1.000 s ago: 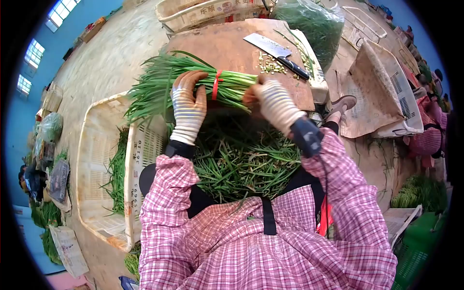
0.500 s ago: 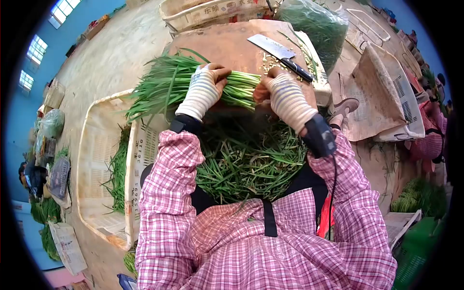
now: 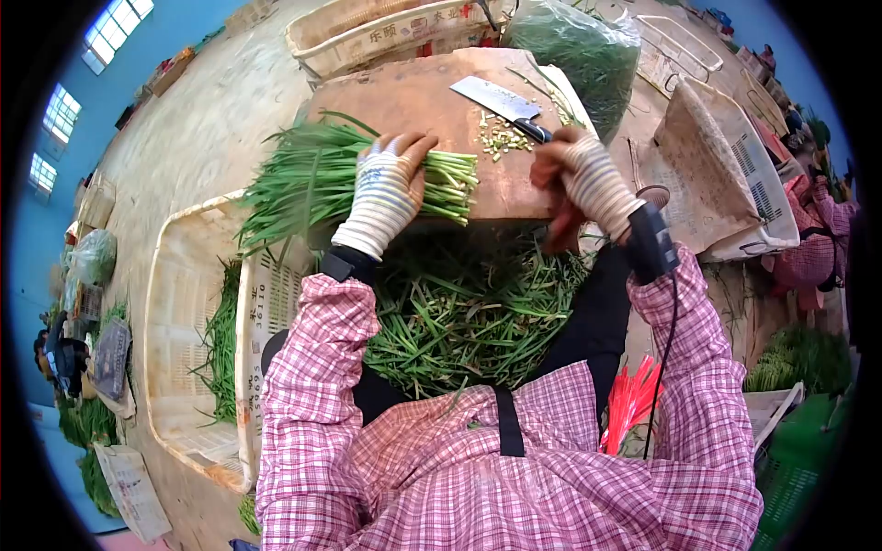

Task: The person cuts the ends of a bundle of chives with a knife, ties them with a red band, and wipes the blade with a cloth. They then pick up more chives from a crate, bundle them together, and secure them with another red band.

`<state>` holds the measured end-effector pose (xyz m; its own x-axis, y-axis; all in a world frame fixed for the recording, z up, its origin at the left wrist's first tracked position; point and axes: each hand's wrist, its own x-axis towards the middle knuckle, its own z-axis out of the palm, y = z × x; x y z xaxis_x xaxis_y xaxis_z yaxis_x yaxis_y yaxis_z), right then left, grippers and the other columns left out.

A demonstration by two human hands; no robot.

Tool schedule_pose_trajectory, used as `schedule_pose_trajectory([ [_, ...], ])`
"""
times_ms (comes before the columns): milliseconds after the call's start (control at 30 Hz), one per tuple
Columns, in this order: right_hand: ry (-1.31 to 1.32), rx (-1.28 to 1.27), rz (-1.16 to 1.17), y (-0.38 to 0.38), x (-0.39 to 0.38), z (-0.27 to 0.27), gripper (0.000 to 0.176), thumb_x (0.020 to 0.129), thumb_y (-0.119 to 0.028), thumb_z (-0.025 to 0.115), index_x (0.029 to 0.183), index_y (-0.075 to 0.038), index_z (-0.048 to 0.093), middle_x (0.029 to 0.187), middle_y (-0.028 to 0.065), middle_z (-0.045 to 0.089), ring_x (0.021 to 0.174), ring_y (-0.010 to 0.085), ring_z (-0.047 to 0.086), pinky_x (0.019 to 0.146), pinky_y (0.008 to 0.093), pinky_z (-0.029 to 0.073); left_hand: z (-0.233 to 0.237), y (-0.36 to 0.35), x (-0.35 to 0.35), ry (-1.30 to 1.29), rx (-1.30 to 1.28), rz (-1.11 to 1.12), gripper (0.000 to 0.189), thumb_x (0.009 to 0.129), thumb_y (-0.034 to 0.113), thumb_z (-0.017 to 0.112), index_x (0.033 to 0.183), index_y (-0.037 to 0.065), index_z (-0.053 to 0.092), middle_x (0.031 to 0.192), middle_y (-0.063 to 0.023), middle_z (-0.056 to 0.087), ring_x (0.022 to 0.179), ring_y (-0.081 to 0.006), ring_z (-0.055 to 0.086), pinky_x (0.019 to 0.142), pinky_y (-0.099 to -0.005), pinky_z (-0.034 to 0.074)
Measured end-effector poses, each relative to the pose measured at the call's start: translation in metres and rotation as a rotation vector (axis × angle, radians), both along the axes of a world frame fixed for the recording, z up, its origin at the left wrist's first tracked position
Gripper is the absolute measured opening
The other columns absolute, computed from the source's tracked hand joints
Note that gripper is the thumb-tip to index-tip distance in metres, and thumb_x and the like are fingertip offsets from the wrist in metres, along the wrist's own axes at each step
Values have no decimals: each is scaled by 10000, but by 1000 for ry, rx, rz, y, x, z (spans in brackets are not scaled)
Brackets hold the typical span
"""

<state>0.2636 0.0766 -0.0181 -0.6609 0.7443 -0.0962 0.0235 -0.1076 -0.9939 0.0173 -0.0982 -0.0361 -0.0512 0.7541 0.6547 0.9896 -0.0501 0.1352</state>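
A thick bundle of garlic chives (image 3: 299,184) lies across the near part of a wooden board (image 3: 395,101), its pale cut ends pointing right. My left hand (image 3: 384,188), in a white knitted glove, is wrapped over the stems near those ends. My right hand (image 3: 581,182), also gloved, is over the board's right edge, just below the handle of the cleaver (image 3: 496,97). Motion smears its fingers. The cleaver lies flat, blade to the left, beside short trimmed stem pieces (image 3: 501,138). Loose green leaves (image 3: 469,312) are heaped below the board, by my lap.
At my left stands a white plastic crate (image 3: 161,321) holding some greens. A clear bag of greens (image 3: 583,69) sits behind the board, next to another crate (image 3: 386,41). Red plastic strips (image 3: 629,404) hang by my right leg. A person (image 3: 808,243) is at far right.
My right hand has left the cut ends of the chives and moved right, toward the cleaver handle. My left hand still holds the bundle. The view has shifted slightly.
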Motion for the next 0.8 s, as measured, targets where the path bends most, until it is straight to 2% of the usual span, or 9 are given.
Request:
schedule_pose_trajectory([
  [33, 159, 22, -11, 14, -4, 5, 331, 898, -123, 676, 1125, 89, 564, 922, 162, 711, 779, 229, 724, 679, 373, 625, -4, 6, 4, -32, 3, -15, 388, 830, 65, 694, 1212, 129, 701, 1172, -77, 682, 1143, -342, 588, 1045, -494, 397],
  [67, 30, 498, 9, 24, -3, 10, 370, 902, -175, 684, 1134, 89, 569, 981, 189, 710, 881, 254, 720, 753, 386, 620, -9, 9, 2, -34, -65, -35, 344, 830, 106, 715, 1172, 143, 721, 1154, -65, 693, 1122, -336, 597, 1017, -492, 418],
  [167, -279, 1167, 69, 60, -17, -5, 378, 772, 93, 604, 1134, 20, 684, 1099, 217, 655, 950, 332, 685, 853, 376, 563, -4, 15, -5, -199, -234, -43, 236, 832, 192, 766, 1065, 148, 771, 1070, -59, 726, 1074, -321, 620, 961, -462, 468],
  [267, -462, 1469, -64, 20, -26, -1, 363, 826, -203, 717, 1190, -200, 713, 1176, 119, 689, 1088, 365, 632, 944, 470, 524, 6, 22, -9, -333, -292, -7, 220, 837, 207, 773, 1036, 114, 759, 943, -129, 732, 926, -344, 668, 837, -432, 530],
  [367, -11, 1146, 83, -25, -34, -12, 210, 765, -91, 732, 975, -103, 727, 1039, 145, 683, 977, 361, 653, 866, 449, 527, 13, 27, -15, -388, -373, -13, 213, 858, 129, 774, 1057, 61, 741, 896, -121, 733, 855, -251, 698, 788, -368, 554],
  [467, 53, 1228, 44, -51, -54, -29, 178, 766, -91, 734, 943, -85, 713, 952, 148, 672, 877, 372, 654, 793, 466, 519, 23, 21, -26, -415, -497, -120, 255, 878, 70, 760, 1125, 26, 717, 937, -106, 734, 913, -163, 689, 819, -320, 554],
  [633, -162, 1303, 16, -63, -74, -22, 124, 791, -142, 724, 915, -146, 728, 973, 104, 675, 915, 342, 656, 863, 498, 466, 29, 24, -38, -105, -528, -177, 317, 874, 141, 768, 1179, 70, 714, 1029, -130, 735, 962, -268, 700, 854, -365, 546],
  [667, -209, 1355, -4, -66, -76, -18, 114, 794, -159, 726, 908, -155, 729, 974, 98, 676, 915, 334, 658, 873, 508, 455, 28, 25, -40, -154, -540, -175, 323, 873, 175, 772, 1178, 80, 725, 1040, -142, 734, 969, -320, 689, 862, -383, 542],
  [800, -518, 1537, 103, -70, -97, -13, 119, 821, -220, 724, 918, -152, 734, 945, 82, 686, 889, 316, 664, 861, 506, 438, 23, 27, -43, -352, -564, -158, 333, 890, 204, 761, 1202, 93, 725, 1041, -153, 744, 945, -315, 708, 855, -372, 546],
])
